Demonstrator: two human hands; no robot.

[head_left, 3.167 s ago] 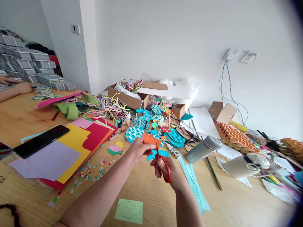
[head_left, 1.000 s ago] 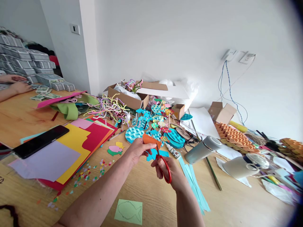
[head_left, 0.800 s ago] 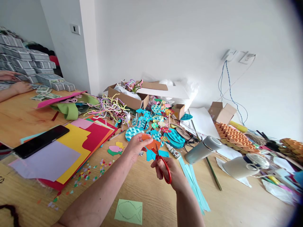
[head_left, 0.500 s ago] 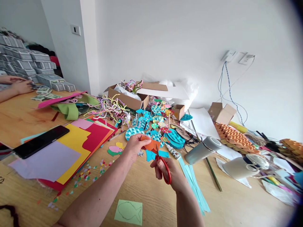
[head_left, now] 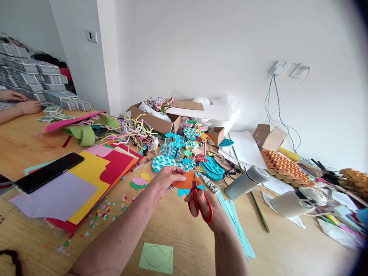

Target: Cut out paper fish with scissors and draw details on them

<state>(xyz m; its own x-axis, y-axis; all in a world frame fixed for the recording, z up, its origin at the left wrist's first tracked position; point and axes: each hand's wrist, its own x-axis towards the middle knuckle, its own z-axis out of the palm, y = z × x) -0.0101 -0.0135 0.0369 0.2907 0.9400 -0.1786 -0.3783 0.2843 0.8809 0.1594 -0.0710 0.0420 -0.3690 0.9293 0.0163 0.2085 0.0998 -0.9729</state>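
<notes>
Between the thumb and fingers of my left hand (head_left: 168,179) is a piece of orange paper (head_left: 185,180). My right hand (head_left: 211,209) grips red-handled scissors (head_left: 207,214) by their loops, and the blades meet the paper's right side. Under the orange piece, blue paper scraps (head_left: 184,192) lie on the table. Nearer to me is a light green square (head_left: 155,257) with a fish outline drawn on it. Pink, yellow and green paper cutouts (head_left: 140,181) rest left of my left hand.
Coloured paper sheets (head_left: 112,168) and a black phone (head_left: 50,172) lie to the left. Patterned blue paper shapes (head_left: 163,163) crowd the middle. At right stand a grey thermos (head_left: 244,183) and a white lidded mug (head_left: 293,202). Another person's hands (head_left: 27,107) are at far left.
The orange paper has turned in my left hand and shifted right. The scissors have opened wider at the handles and moved slightly right with my right hand.
</notes>
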